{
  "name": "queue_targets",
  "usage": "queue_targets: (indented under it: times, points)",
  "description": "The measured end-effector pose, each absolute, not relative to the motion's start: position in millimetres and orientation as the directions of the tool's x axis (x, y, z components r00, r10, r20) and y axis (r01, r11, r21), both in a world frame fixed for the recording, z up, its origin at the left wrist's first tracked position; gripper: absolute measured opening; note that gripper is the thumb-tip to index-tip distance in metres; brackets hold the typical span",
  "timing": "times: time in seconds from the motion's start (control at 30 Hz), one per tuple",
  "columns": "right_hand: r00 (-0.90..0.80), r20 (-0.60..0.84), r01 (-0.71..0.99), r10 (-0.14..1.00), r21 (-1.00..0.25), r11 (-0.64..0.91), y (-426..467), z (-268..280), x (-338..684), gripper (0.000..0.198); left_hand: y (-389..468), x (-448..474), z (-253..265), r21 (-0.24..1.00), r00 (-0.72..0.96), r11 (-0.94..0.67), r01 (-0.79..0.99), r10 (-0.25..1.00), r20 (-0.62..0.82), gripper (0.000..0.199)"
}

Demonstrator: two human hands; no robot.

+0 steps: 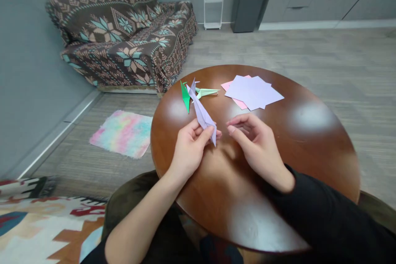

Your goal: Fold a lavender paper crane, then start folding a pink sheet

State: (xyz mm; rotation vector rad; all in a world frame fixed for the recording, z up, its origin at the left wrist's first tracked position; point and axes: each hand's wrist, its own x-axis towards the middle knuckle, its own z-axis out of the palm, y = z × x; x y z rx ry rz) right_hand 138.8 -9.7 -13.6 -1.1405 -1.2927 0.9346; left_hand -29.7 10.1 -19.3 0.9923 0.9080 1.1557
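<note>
My left hand [195,138] pinches a folded lavender paper crane [201,112] near its lower end, thumb on top and fingers beneath. The crane's long pointed part tilts up and away from me, over the far left of the table. To its right, my right hand [255,138] hovers above the tabletop, fingers curled with a gap between thumb and fingertips; nothing shows in it. Behind the lavender fold lie a dark green paper crane [185,97] and a pale green paper crane [207,92], both partly hidden by it.
Lavender paper sheets [249,90] overlap a pink sheet [239,103] at the far side of the round brown table [309,148]. Beyond the table stand a patterned sofa [123,37] and a dark cabinet [250,0]. A pastel rug [123,134] lies on the floor at left.
</note>
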Motion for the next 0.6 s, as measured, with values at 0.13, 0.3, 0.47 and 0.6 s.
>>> queue_targets:
  times: [0.13,0.3,0.47,0.6]
  points:
    - [0.042,0.303,0.140,0.952,-0.945,0.295,-3,-11,156,0.031,9,-31,-14,0.942,0.340,0.238,-0.235,0.928,-0.149,0.066]
    - [-0.299,0.215,0.027,0.930,-0.972,0.234,-3,-6,164,0.040,7,-32,-9,0.960,0.405,0.199,-0.196,0.908,-0.105,0.097]
    - [-0.364,0.189,0.014,0.912,-0.978,0.208,-8,-4,157,0.006,9,-35,-8,0.971,0.440,0.174,-0.165,0.894,-0.085,0.089]
    - [-0.134,0.230,-0.007,0.964,-0.973,0.231,-6,-8,155,0.004,8,-33,-7,0.976,0.375,0.092,-0.199,0.927,-0.011,0.068]
